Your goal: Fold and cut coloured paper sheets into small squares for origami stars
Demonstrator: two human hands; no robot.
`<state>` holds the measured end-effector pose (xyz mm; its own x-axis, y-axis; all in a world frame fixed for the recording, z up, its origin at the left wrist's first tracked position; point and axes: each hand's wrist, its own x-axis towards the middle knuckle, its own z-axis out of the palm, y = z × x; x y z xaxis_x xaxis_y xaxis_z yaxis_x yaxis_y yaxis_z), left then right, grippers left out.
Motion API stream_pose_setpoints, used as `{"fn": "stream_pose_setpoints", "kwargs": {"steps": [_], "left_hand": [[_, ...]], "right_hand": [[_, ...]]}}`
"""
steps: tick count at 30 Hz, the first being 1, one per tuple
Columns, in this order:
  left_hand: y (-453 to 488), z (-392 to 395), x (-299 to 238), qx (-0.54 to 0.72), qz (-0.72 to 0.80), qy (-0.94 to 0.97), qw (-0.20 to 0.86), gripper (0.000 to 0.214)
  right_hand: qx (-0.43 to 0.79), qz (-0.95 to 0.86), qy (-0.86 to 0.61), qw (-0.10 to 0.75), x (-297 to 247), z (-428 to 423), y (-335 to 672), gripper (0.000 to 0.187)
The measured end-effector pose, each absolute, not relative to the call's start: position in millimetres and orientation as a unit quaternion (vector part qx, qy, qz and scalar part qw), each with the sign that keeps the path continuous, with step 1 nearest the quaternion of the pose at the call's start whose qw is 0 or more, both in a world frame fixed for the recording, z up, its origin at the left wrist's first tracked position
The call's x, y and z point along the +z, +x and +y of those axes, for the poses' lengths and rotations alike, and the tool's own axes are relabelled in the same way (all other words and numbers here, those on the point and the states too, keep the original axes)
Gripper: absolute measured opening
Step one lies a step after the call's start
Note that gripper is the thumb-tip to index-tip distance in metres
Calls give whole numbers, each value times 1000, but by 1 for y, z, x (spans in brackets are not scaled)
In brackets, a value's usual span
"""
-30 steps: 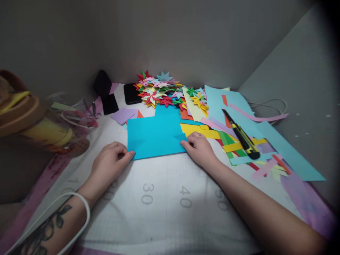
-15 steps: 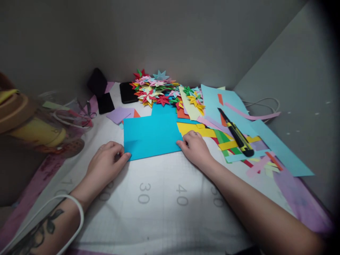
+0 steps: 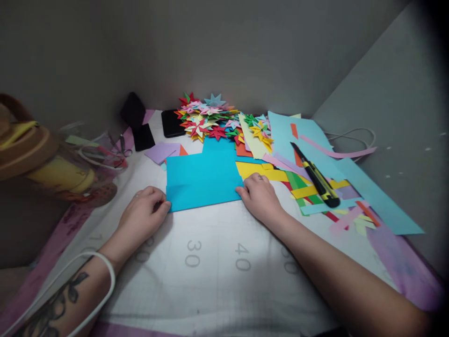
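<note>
A blue sheet of paper (image 3: 203, 182) lies on the white gridded mat (image 3: 213, 290) in front of me, its near edge facing me. My left hand (image 3: 149, 208) pinches the sheet's near left corner between thumb and curled fingers. At the near right corner, my right hand (image 3: 258, 193) grips the edge in the same way, fingers bent. Behind the sheet another piece of blue paper (image 3: 219, 146) shows, partly covered. The sheet looks flat, and its near edge slants slightly up to the right.
Folded paper stars (image 3: 205, 119) are heaped at the back. A yellow-black utility knife (image 3: 317, 180) rests on coloured strips at right, near light blue sheets (image 3: 379, 196). A phone (image 3: 173, 123), purple paper (image 3: 159, 152) and a lidded cup (image 3: 52, 164) are at left. A white cable (image 3: 111, 281) crosses my left forearm.
The whole view has shifted slightly, so things appear a little farther right. Both hands stay at the blue sheet's near corners; the left thumb sits slightly closer to the corner.
</note>
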<state>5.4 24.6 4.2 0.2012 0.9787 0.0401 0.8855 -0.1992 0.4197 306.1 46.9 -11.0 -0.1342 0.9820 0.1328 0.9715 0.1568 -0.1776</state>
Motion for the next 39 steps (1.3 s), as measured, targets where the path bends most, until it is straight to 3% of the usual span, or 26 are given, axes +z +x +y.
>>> {"fn": "stream_pose_setpoints", "kwargs": {"steps": [12, 22, 24, 26, 29, 34, 39], "left_hand": [[5, 25, 7, 145, 607, 768, 144, 24], [16, 15, 3, 107, 655, 747, 49, 18], [17, 14, 1, 129, 662, 738, 25, 32], [18, 14, -1, 141, 639, 756, 0, 46], [17, 15, -4, 109, 565, 817, -27, 47], [14, 19, -2, 52, 412, 909, -46, 59], [17, 26, 6, -2, 333, 942, -30, 66]], "right_hand": [[-10, -756, -646, 107, -12, 45, 305, 24], [-8, -740, -665, 100, -12, 41, 302, 23], [-2, -746, -656, 113, -13, 40, 300, 31], [-4, -768, -627, 129, -13, 41, 300, 45], [-5, -829, -543, 134, -11, 44, 303, 61], [31, -944, -319, 77, 1, 58, 309, 55], [44, -967, -247, 35, 9, 66, 311, 51]]}}
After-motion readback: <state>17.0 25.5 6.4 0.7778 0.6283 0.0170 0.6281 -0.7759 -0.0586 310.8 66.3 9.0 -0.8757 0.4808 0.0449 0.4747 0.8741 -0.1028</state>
